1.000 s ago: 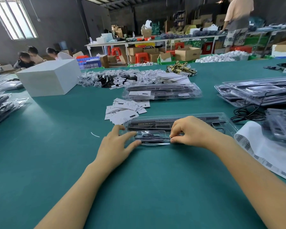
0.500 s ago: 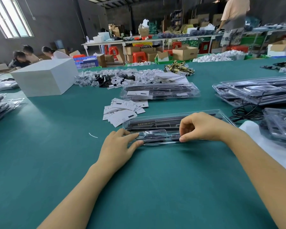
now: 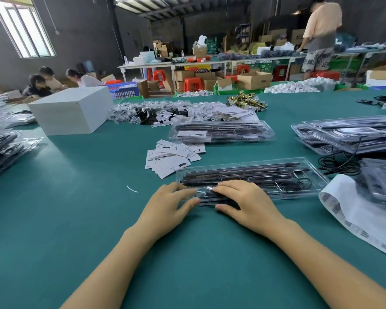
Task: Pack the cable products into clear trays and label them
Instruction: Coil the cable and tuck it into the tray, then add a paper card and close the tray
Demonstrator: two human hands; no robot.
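- Our left hand (image 3: 167, 207): flat, fingers spread, pressing the near-left end of the clear tray (image 3: 252, 177), not gripping.
- Loose label cards (image 3: 172, 156) just beyond our left hand.
- Our right hand (image 3: 246, 202): palm down on the tray's near edge, thumb against the edge, not clenched.
- Barcode sheet (image 3: 352, 217) right of our right hand.

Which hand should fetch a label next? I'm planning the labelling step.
Left, probably. The left hand lies nearer the loose pile of white paper labels, up and left of the clear plastic tray; the right hand would have to cross over.
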